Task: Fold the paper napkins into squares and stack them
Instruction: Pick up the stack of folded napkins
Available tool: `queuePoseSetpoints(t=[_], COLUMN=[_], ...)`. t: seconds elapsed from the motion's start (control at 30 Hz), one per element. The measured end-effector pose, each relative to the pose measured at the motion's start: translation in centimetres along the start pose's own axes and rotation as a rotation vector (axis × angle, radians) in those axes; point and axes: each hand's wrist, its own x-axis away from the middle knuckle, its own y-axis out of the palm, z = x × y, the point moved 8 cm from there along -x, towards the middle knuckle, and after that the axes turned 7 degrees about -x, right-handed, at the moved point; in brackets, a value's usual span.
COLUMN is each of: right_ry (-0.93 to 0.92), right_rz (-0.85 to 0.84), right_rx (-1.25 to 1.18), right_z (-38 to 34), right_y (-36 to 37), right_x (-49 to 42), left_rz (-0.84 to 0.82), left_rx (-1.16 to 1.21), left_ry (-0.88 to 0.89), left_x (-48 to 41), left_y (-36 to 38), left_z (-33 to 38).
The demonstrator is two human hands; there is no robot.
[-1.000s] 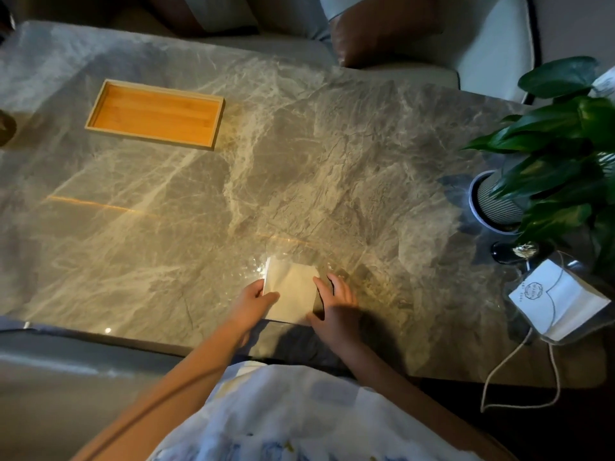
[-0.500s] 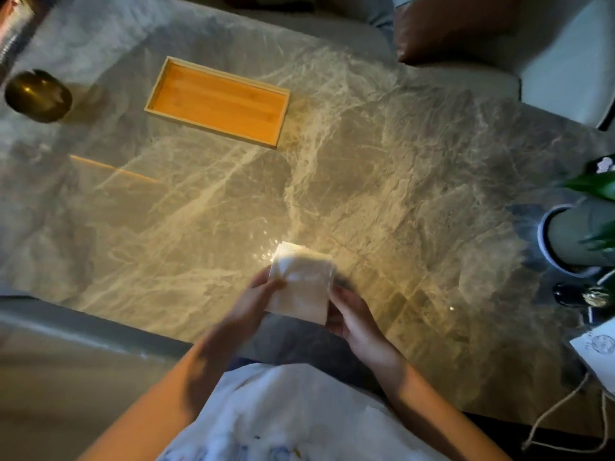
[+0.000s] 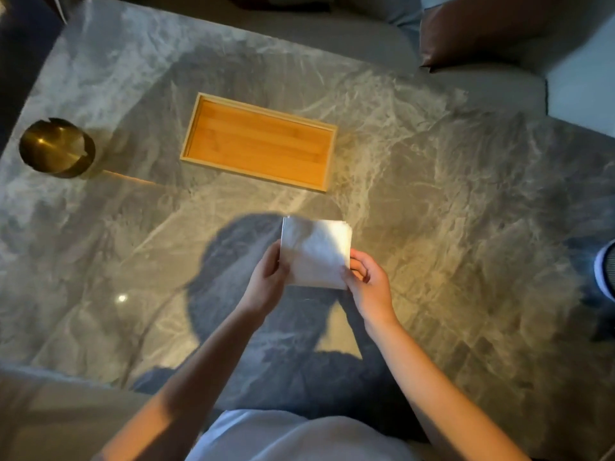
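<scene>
Folded napkin [image 3: 316, 252] up off the table [image 3: 449, 211], left hand [image 3: 266, 281] and right hand [image 3: 367, 284] each pinching a near corner. Light, floppy paper (tears easily, I'd guess). Edges are the place to hold.

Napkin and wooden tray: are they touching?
Apart. The head view shows bare table between the napkin and the wooden tray.

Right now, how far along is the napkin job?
Done: one napkin looks folded square, layered edges showing. In hand: left hand and right hand both pinch its sides, lifted off the marble table. Left: no stack in view, so setting it down and stacking remain.
</scene>
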Motion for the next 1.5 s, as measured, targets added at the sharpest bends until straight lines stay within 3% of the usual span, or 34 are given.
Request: queuePoseSetpoints(t=[0.3,0.53,0.7,1.0,1.33,1.5], right_ry=[-0.141,-0.219,-0.256,-0.359,-0.424,-0.475], right_rz=[0.061,0.133,0.104,0.036,0.138,0.133], right_rx=[-0.008,0.024,0.193,0.490,0.406,0.535], right_z=[-4.5,-7.0,-7.3,-7.3,-7.4,-7.4], right_y=[3.2,4.8,5.8,6.4,6.5,7.2], right_x=[-6.4,-11.9,-13.7,-13.0,-12.8,-12.7], left_rz=[0.045,0.179,0.227,0.252,0.355,0.433], left_rx=[-0.088,-0.408,-0.701,-0.826,-0.786,-0.844], left_ry=[0.132,0.187,0.209,0.254,0.296,0.254], left_x=[-8.1,-14.4,-17.1,-15.6,-15.1,-14.4], left_y=[-2.5,-4.3,-4.2,-5.7,-6.6,-7.2], left_z=[4.1,6.3,6.9,6.0,6.4,6.1])
